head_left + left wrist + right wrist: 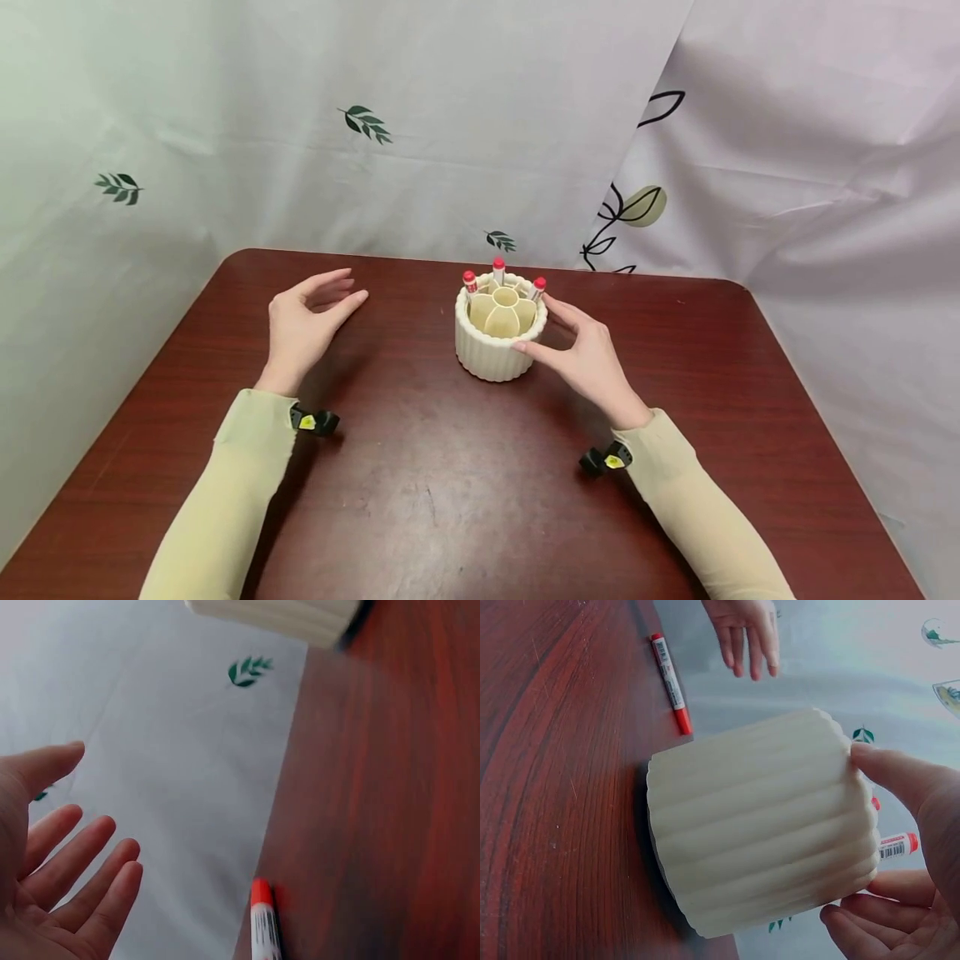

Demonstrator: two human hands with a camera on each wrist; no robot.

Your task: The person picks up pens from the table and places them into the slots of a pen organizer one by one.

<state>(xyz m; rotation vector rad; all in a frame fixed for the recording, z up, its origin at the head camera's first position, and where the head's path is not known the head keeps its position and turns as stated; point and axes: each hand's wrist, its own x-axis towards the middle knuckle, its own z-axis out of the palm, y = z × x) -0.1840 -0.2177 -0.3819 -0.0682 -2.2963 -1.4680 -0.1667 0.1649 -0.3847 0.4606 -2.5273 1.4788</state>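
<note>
A cream, ribbed pen holder (491, 357) with petal-shaped compartments stands at the middle of the table's far half. My right hand (592, 358) grips its right side, thumb at the near rim and fingers round the far side. Three red-capped markers stand in it: one at the left (470, 282), one at the back (498, 268), one at the right (537, 289). To the left, my left hand (300, 321) hangs in the air, holding nothing, its fingers and thumb spread apart. Another red-capped marker (672, 684) lies on the table near it, hidden in the head view.
The dark red-brown wooden table (420, 500) has rounded far corners. Behind it and at both sides hangs a pale curtain (450, 125) with leaf prints. A small black camera is strapped to each wrist.
</note>
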